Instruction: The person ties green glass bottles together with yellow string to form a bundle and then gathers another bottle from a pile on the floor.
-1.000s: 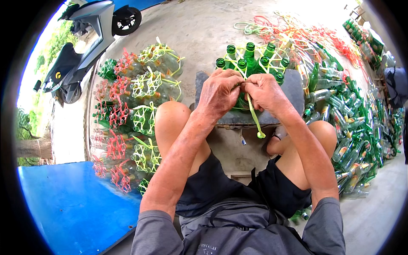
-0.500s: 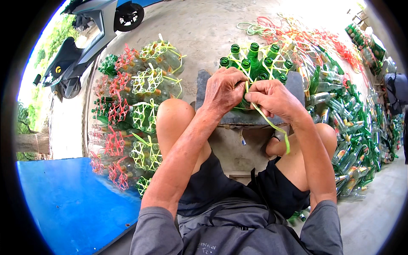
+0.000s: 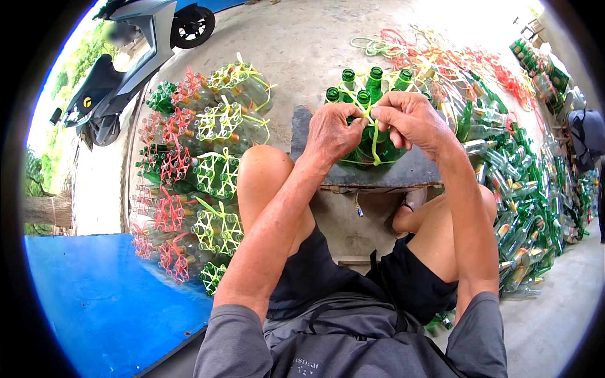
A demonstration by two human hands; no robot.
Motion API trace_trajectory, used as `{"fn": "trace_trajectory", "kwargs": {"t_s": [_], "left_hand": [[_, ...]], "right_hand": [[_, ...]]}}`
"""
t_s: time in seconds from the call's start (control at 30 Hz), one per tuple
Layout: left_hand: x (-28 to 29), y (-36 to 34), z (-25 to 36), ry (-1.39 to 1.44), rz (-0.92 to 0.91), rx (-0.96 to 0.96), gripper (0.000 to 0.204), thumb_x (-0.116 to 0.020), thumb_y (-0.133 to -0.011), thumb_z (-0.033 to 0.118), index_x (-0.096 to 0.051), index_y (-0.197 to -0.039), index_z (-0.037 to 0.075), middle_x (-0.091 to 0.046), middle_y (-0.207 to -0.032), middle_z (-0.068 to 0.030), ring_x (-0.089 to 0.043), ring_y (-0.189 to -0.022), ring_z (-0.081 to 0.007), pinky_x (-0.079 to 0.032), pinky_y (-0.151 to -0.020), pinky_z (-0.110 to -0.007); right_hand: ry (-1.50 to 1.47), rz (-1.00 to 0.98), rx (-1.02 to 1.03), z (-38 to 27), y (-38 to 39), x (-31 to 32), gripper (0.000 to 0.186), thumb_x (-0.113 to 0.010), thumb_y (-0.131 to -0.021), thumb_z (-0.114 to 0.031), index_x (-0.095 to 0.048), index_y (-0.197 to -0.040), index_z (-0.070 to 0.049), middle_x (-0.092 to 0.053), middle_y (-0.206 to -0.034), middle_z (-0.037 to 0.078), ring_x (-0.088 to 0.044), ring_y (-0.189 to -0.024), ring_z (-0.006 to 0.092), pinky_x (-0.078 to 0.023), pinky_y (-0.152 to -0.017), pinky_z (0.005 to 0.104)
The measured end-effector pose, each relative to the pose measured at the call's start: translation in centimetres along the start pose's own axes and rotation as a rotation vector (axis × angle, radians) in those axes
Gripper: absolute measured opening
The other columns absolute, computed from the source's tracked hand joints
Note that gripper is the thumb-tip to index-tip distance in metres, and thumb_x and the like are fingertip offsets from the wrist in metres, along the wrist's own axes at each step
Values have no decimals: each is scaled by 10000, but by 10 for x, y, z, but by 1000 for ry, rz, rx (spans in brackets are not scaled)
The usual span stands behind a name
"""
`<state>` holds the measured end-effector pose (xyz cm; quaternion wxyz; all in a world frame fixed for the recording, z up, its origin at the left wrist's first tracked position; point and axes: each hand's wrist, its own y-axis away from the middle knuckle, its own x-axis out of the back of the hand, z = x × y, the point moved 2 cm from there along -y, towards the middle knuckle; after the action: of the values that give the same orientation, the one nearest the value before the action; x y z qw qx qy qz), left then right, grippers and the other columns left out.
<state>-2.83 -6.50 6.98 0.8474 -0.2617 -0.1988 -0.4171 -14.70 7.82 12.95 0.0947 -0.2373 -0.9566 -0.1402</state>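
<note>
Here the left hand (image 3: 332, 131) and right hand (image 3: 409, 120) both pinch a yellow-green plastic strap (image 3: 374, 140) over a cluster of green glass bottles (image 3: 368, 88) (standing upright on a grey board (image 3: 416, 171)); tied bottle bundles (image 3: 201, 170) lie left.

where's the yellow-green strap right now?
Head view, upper centre: the yellow-green strap is pinched between the left hand and right hand, hanging down in front of the cluster of green bottles on the grey board.
</note>
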Motion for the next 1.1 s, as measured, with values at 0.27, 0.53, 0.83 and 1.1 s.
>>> {"fn": "trace_trajectory", "kwargs": {"t_s": [0.27,0.53,0.83,1.1], "left_hand": [[-2,-2,-5,60,-39,151,157,-758,-875,174,-777,-939,32,-665,-674,-74,-555,-627,-91,-484,-605,-315],[-6,-4,-11,38,-21,110,154,-755,-874,164,-777,-939,26,-671,-672,-86,-559,-625,-93,-488,-605,-316],[-9,-4,-14,34,-3,110,144,-751,-875,166,-786,-944,44,-667,-667,-85,-568,-619,-99,-491,-609,-313],[-9,-6,-16,-27,-24,108,136,-753,-881,176,-789,-945,61,-663,-668,-68,-566,-620,-94,-487,-606,-306]], "right_hand": [[150,82,102,3,-33,5,149,-672,-982,-176,-711,-942,-38,-689,-768,-9,-530,-548,26,-399,-472,226],[746,285,240,18,-55,10,123,-681,-813,-137,-716,-900,-57,-701,-760,116,-663,-710,267,-517,-657,416],[838,262,0,16,-65,0,164,-685,-768,-168,-742,-904,-98,-756,-911,180,-735,-915,385,-559,-797,494],[859,175,28,17,-68,-5,402,-674,-799,-157,-671,-1181,-30,-748,-927,165,-726,-928,343,-551,-786,462]]}}
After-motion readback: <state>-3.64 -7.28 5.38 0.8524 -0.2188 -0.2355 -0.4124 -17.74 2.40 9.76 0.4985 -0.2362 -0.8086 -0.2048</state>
